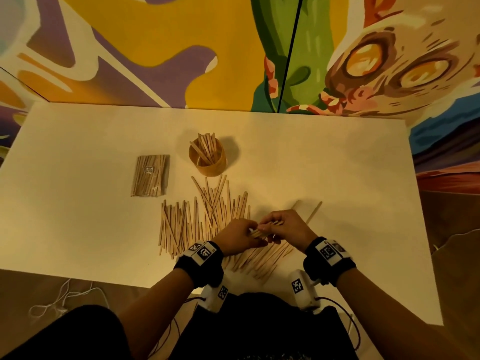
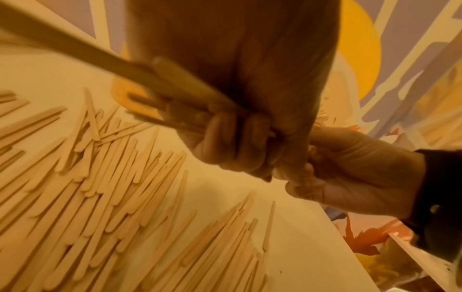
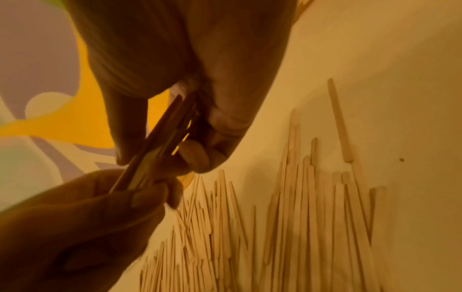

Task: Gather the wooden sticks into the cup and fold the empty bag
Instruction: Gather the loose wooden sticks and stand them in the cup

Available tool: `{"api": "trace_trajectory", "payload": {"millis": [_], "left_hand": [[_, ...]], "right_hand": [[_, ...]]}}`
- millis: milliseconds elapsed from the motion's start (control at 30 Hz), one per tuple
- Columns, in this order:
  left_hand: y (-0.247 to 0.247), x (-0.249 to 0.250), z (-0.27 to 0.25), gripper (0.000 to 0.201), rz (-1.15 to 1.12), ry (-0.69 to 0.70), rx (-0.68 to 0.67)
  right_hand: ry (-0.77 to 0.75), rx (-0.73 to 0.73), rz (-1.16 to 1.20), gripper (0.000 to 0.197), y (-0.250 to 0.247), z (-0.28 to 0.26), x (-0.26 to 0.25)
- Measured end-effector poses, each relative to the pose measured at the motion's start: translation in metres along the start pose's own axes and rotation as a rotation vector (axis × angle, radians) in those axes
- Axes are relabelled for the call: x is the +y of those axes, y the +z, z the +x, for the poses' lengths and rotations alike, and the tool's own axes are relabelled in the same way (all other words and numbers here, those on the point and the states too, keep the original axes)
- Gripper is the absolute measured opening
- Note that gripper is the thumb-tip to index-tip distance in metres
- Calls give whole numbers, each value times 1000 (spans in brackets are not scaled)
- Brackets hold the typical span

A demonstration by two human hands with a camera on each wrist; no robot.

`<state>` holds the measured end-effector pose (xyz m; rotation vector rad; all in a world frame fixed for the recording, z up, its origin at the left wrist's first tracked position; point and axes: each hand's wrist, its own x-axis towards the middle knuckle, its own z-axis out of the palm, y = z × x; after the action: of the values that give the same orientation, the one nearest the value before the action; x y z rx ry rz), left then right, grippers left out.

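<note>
A white rectangular table point(image 1: 78, 178) stands against a painted wall. On its surface, toward the far centre, a round wooden cup point(image 1: 207, 162) stands upright with several sticks leaning inside it. Left of the cup lies a clear flat bag point(image 1: 150, 179) filled with sticks. Near of the cup, a broad spread of loose wooden sticks point(image 1: 187, 224) lies flat, reaching to the near edge. Two single sticks point(image 1: 314, 211) lie apart to the right.
</note>
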<state>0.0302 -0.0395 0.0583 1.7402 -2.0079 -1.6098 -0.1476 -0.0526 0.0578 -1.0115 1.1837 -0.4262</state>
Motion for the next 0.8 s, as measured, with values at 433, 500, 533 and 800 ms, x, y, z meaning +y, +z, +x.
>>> {"api": "trace_trajectory", "payload": {"millis": [433, 500, 533, 800], "left_hand": [[-14, -1, -31, 26, -240, -40, -50], [-18, -9, -46, 24, -351, -84, -27], [-19, -14, -52, 25, -418, -109, -1], [3, -31, -91, 45, -946, -221, 353]], "right_hand": [[7, 20, 196, 11, 13, -7, 4], [7, 33, 244, 12, 11, -10, 9], [7, 31, 280, 12, 9, -12, 11], [-15, -44, 346, 6, 36, -15, 10]]}}
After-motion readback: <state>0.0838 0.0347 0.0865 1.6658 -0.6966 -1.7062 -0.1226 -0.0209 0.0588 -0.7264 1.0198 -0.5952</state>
